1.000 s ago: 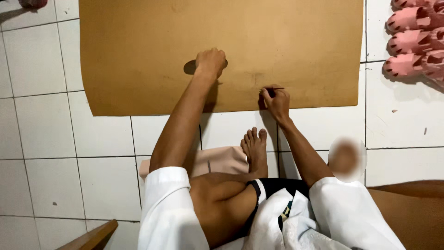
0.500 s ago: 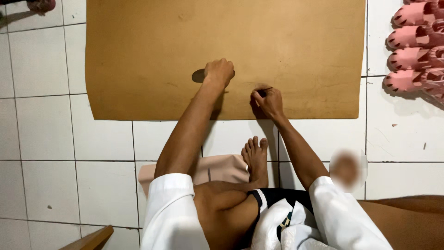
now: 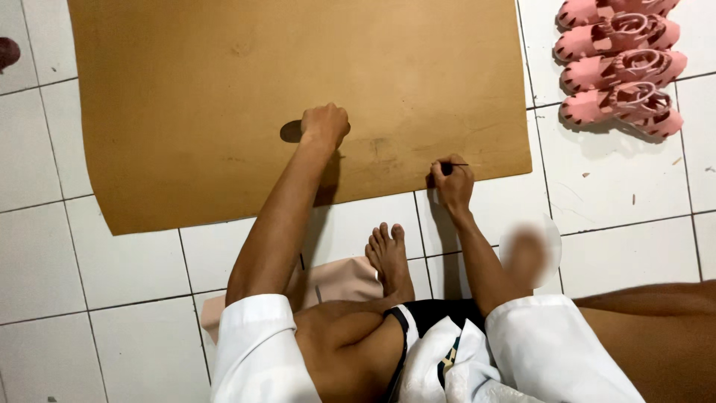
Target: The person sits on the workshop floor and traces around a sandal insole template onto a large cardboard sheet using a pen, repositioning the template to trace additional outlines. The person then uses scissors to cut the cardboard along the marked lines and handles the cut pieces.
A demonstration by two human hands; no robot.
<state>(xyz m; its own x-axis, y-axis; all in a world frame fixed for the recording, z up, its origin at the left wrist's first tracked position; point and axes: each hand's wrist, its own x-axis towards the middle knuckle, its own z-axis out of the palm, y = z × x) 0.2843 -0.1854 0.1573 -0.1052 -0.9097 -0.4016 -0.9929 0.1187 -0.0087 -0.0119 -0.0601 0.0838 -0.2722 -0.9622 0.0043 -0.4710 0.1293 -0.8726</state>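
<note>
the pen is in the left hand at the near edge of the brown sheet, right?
Not quite: the pen is in the right hand, at the near edge of the brown sheet. The left hand presses the sheet. The head view shows it.

Left hand and pen-gripping right hand on tan sheet.

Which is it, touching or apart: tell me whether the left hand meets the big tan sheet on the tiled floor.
Touching. The head view shows the left hand pressed as a fist onto the big tan sheet, no gap beneath it, beside a dark oval piece.
</note>
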